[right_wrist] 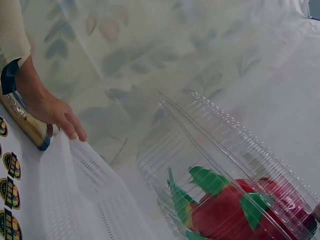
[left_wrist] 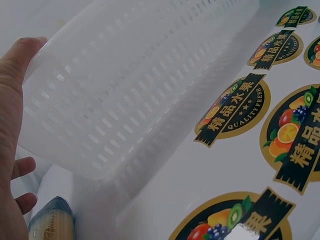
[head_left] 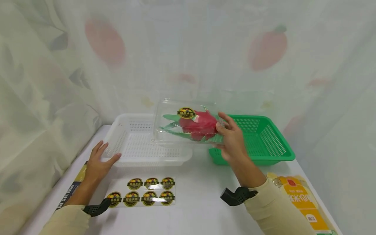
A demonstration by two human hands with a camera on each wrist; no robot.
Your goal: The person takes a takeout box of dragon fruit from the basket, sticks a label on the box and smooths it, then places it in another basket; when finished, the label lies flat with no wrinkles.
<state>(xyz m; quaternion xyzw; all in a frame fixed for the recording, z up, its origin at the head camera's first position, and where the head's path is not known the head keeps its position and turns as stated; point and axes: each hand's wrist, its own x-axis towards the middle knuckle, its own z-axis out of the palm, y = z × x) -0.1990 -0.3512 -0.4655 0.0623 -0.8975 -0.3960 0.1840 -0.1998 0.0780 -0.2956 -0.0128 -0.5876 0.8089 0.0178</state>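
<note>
In the head view, my right hand (head_left: 232, 138) grips the right end of a clear plastic clamshell box (head_left: 167, 111), thumb on top. The box is raised and tilted, overlapping the white basket's right side. Through the plastic shows a red dragon fruit (head_left: 201, 122) with green leaf tips (right_wrist: 207, 180). A round gold-and-black label (head_left: 186, 113) is on the lid. My left hand (head_left: 98, 163) rests at the near left corner of the white slotted basket (left_wrist: 115, 90), fingers spread, thumb along its front rim. In the right wrist view, the left fingers (right_wrist: 72, 127) lie over that rim.
A sheet of several round labels (head_left: 148, 192) lies in front of the white basket. The green slotted basket (head_left: 277, 138) stands to the right. A yellow-and-white package (head_left: 305, 202) lies at right, a dark-and-yellow package (head_left: 71, 189) under my left forearm. Patterned curtains (head_left: 188, 49) surround the table.
</note>
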